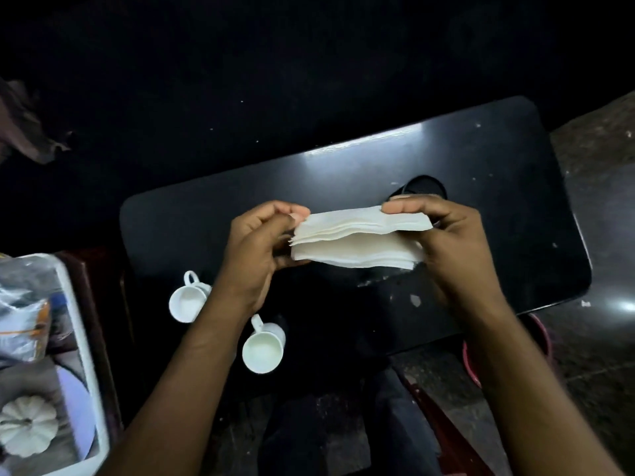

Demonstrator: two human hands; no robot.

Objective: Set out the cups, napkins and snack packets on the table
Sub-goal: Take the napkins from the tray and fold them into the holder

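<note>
A glossy black table (481, 159) with rounded corners carries two white cups: one cup (187, 301) at eight o'clock, a second cup (264, 348) near six, handles pointing toward twelve.

The worktop (481, 187) is black, smooth and shiny, with light glinting on it and small pale specks. The napkins (357, 240) are soft white paper, thin and matt. The two cups (187, 300) (263, 350) look like smooth, glossy white china. The bin (80, 324) at the left is probably white plastic, blurred here.
</note>
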